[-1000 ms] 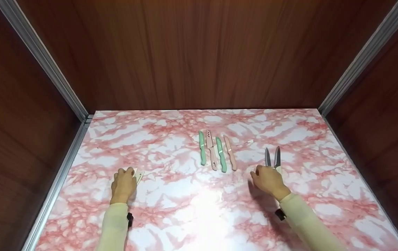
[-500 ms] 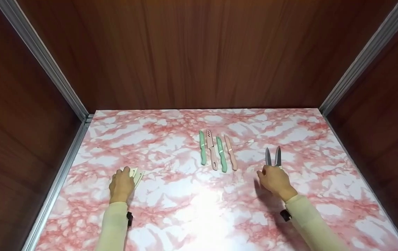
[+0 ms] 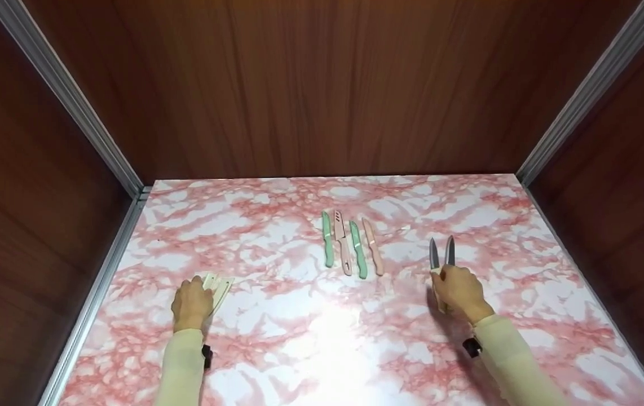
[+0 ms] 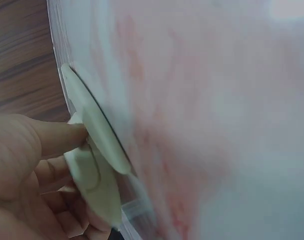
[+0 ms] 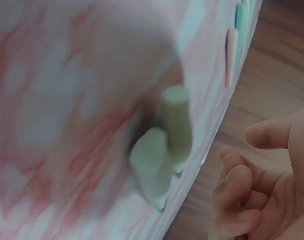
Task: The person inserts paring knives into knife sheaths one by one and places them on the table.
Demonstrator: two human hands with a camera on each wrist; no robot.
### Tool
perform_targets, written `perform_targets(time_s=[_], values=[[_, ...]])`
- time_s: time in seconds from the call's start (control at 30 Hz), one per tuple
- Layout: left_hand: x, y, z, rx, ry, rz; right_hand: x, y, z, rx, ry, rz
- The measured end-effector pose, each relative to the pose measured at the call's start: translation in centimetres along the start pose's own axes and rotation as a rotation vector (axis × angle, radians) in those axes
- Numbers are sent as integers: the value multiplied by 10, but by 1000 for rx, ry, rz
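Observation:
My left hand (image 3: pixel 192 304) is at the left of the table. In the left wrist view, its thumb and fingers pinch a cream knife sheath (image 4: pixel 94 175). A second cream knife sheath (image 4: pixel 94 117) lies right beside it, close to the thumb tip. On the right, two kitchen knives lie side by side, blades pointing away: a left knife (image 3: pixel 433 254) and a right knife (image 3: pixel 450 251). Their cream handles (image 5: pixel 176 125) show in the right wrist view. My right hand (image 3: pixel 462 290) hovers beside these handles, fingers loosely bent, with nothing in its grasp.
Mid-table lie a green knife (image 3: pixel 327 239), a pink knife (image 3: pixel 343 242), another green knife (image 3: pixel 358 249) and another pink knife (image 3: pixel 373 247) in a row. Wood-grain panels (image 3: pixel 322 90) enclose the pink marbled table (image 3: pixel 277 327) at the back and sides.
My right hand has moved rightward off the left knife, uncovering its cream handle. My left hand has shifted slightly left, and more of the sheaths shows.

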State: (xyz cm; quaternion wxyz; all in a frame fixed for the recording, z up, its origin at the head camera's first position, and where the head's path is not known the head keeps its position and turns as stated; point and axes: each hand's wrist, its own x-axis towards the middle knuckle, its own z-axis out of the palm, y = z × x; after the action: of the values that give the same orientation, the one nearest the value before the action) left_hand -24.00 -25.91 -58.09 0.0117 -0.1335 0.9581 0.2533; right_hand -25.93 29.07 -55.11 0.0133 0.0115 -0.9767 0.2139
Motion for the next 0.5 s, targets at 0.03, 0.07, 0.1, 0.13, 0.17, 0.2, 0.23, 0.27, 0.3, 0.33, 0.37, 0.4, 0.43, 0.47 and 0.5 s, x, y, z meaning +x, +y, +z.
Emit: perform_targets(time_s=[0.03, 0.07, 0.1, 0.13, 0.17, 0.2, 0.23, 0.27, 0.3, 0.33, 0.37, 0.4, 0.43, 0.47, 0.5], values=[[-1, -1, -1, -7, 1, 0, 0, 3, 0, 1, 3, 10], [-2, -1, -1, -12, 2, 1, 0, 6, -1, 1, 8, 17], [-3, -2, -2, -16, 7, 5, 0, 8, -1, 1, 8, 28], [-4, -1, -3, -18, 12, 9, 0, 10, -1, -3, 9, 40], [-5, 0, -4, -22, 14, 17, 0, 13, -1, -8, 8, 53], [-5, 1, -6, -26, 16, 25, 0, 14, -1, -11, 6, 64], [-5, 3, -7, -27, 16, 35, 0, 16, -1, -15, 2, 74], [-5, 5, -8, -32, 15, 46, 0, 18, -1, -19, -7, 85], [-5, 8, -10, -39, 14, 56, 0, 19, -1, -22, -17, 100], [-5, 11, -11, -48, 14, 68, 0, 21, -1, -26, -26, 110], [-5, 15, -12, -58, 13, 83, 0, 22, -1, -29, -34, 119], [-6, 18, -12, -70, 13, 98, 0, 24, 0, -31, -45, 126], [-6, 22, -12, -82, 14, 112, -1, 25, 0, -36, -55, 135], [-7, 26, -12, -93, 14, 128, -1, 26, 1, -38, -63, 142], [-7, 30, -11, -103, 11, 141, -2, 26, 1, -42, -67, 148]])
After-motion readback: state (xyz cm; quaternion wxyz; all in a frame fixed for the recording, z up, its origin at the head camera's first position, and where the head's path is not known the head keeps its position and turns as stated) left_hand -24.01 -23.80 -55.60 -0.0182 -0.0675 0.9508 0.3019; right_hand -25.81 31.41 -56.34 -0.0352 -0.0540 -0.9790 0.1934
